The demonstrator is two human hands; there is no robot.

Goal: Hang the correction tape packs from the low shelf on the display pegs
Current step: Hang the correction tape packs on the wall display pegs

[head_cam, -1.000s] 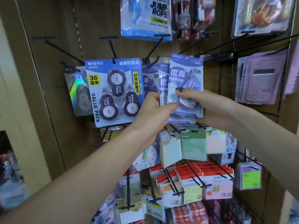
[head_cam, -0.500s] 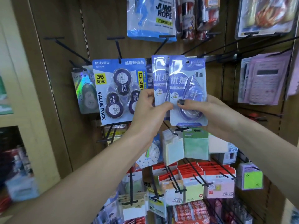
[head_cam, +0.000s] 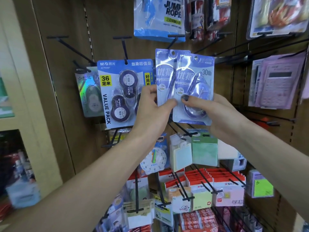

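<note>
Up against the display wall, two purple correction tape packs are held side by side, the front pack (head_cam: 194,87) overlapping the rear pack (head_cam: 164,76) so that only the left strip of the rear one shows. Both stand nearly upright, tilted a little to the right, with their hang holes at the top. The front pack carries a "30m" mark and a clear blister with a purple dispenser in it.

The left hand (head_cam: 153,113) pinches the lower edge of the rear pack, thumb on the front face and fingers curled behind. The right hand (head_cam: 215,113) grips the front pack from its right side, its dark-nailed thumb pressed on the face near the lower left and the fingers wrapped behind. The two thumbs almost meet.

Just above the packs a black peg (head_cam: 173,39) slants out of the brown panel; whether either hang hole is on a peg cannot be told. Just beside the left hand hangs a blue value pack (head_cam: 117,91) of three dark tape rollers, partly covered by that hand. A jump rope bag (head_cam: 158,19) hangs higher up. Below the hands hang sticky note pads (head_cam: 204,151) and a toy clock (head_cam: 153,160), and a pink calculator pack (head_cam: 279,81) hangs well apart to the right.
</note>
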